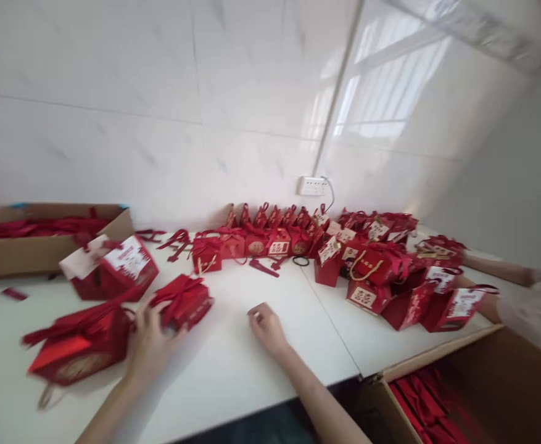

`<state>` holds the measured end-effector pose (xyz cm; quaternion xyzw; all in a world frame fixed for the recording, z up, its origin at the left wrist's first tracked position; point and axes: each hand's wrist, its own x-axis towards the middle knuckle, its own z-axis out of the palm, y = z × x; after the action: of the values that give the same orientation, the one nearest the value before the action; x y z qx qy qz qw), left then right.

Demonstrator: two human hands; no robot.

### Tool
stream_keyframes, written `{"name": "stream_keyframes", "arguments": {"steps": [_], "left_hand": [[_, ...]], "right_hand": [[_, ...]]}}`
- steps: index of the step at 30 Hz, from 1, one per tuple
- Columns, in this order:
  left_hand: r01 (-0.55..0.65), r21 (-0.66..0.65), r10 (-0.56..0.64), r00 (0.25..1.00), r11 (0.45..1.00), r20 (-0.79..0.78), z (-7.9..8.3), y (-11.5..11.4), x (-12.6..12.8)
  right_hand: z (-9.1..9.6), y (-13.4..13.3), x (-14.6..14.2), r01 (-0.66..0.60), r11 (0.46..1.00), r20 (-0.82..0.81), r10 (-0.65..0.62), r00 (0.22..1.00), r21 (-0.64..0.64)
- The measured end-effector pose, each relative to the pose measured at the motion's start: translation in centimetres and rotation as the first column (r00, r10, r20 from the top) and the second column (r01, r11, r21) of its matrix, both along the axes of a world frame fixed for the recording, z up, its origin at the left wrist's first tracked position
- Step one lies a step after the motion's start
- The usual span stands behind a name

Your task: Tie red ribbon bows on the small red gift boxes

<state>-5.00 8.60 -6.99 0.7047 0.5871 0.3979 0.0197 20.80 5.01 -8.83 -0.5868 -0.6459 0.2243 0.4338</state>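
Holds the left end of a small red box (196, 306) in the left hand (152, 336), with thumb and fingers parted to fit around it; whether lifted or resting on the white table (233, 370), cannot tell through the blur. Curls the right hand (268, 330) loosely, low over the table and well apart from the box, with nothing visible in it. Seems midway through handling this one box, with the left hand alone. Probably calls now for a steady grip and care not to snag the ribboned box (85, 351) just beside the left hand. Beyond, shows a white-tagged box (136, 271) and, at far left, a carton (20, 258) of red ribbon. Further out, shows rows of red boxes (255, 245) near the wall, a black ring (301, 261), then at right a crowded cluster of boxes (367, 297), a co-worker's sleeve (533, 311) and an open carton (524, 370).
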Motion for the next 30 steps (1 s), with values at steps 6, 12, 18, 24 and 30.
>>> {"name": "stream_keyframes", "arguments": {"steps": [6, 12, 18, 24, 30], "left_hand": [[0.488, -0.162, -0.461, 0.869, 0.858, 0.178, 1.3, -7.3, 5.0], [0.669, -0.153, -0.519, 0.682, 0.727, 0.515, 1.4, -10.2, 6.6], [0.422, -0.401, -0.137, 0.809, 0.813, 0.572, 3.0, -10.1, 6.5], [0.578, -0.538, -0.106, 0.735, 0.614, 0.669, 4.6, -9.4, 7.1], [0.603, -0.494, -0.109, 0.695, 0.627, 0.711, 3.9, -9.4, 6.8]], "right_hand": [[2.7, -2.8, 1.9, 0.033, 0.989, -0.297, -0.076, 0.952, -0.145], [6.3, -6.6, 1.7, -0.054, 0.972, -0.357, -0.032, 0.934, -0.227], [7.1, -7.2, 1.5, -0.003, 0.934, -0.263, -0.098, 0.96, -0.356], [7.0, -6.8, 1.4, -0.07, 0.925, -0.384, -0.086, 0.919, -0.374], [6.5, -7.0, 2.1, -0.174, 0.924, -0.533, -0.037, 0.846, -0.341]]}}
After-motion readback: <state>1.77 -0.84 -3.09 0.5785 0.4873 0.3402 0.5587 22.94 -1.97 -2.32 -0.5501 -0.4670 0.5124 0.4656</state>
